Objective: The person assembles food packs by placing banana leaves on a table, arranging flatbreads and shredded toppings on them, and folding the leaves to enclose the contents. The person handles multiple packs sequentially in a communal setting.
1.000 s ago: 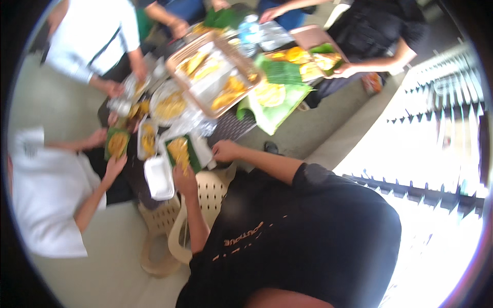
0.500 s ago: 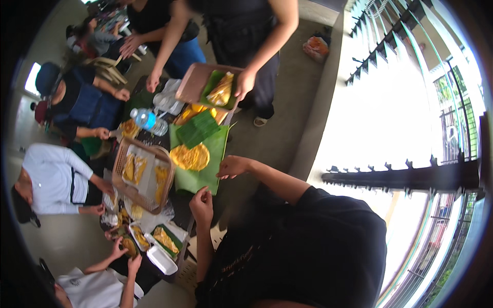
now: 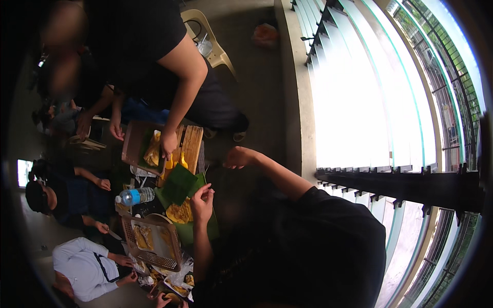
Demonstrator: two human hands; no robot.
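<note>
Above the banana leaf [image 3: 179, 185], left hand [image 3: 202, 203] fingers seemingly pinched; right hand [image 3: 239, 157] loosely curled, holding nothing.

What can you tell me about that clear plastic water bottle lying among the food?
The clear plastic water bottle with a blue label band lies on its side on the crowded table, pointing left and right across the picture. It looks see-through and lightly ribbed; whether it is full cannot be told. It rests beside the folded green banana leaf and above the wire-mesh tray of yellow food. No hand touches it.
</note>
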